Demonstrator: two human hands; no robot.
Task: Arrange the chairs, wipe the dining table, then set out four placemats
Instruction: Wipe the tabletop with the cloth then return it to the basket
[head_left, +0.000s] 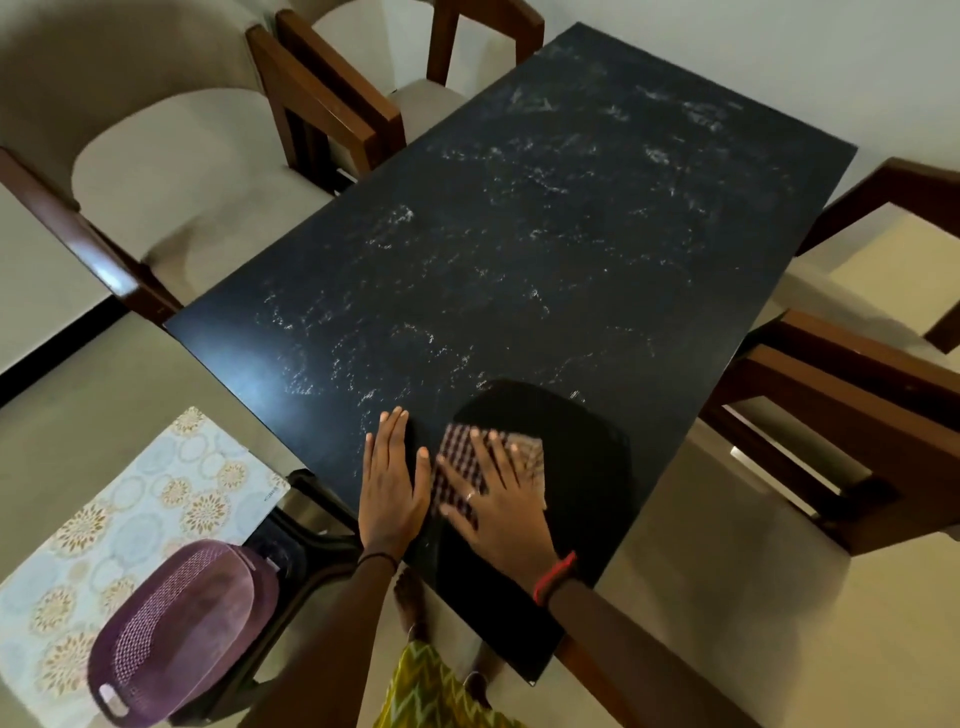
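Note:
The black dining table (519, 249) has pale smears over most of its top. My right hand (498, 504) presses flat on a checked maroon-and-white cloth (462, 457) near the table's front edge. Just right of the cloth lies a wet dark patch (582, 447). My left hand (392, 483) rests flat on the table beside the cloth, fingers together, holding nothing. A stack of floral placemats (130, 519) lies on a dark plastic chair (311, 540) at lower left.
Two cushioned wooden chairs (171, 171) stand along the table's left side, and two more (852, 415) along its right side. A purple mesh basket (176, 623) sits on the placemats. The floor is pale tile.

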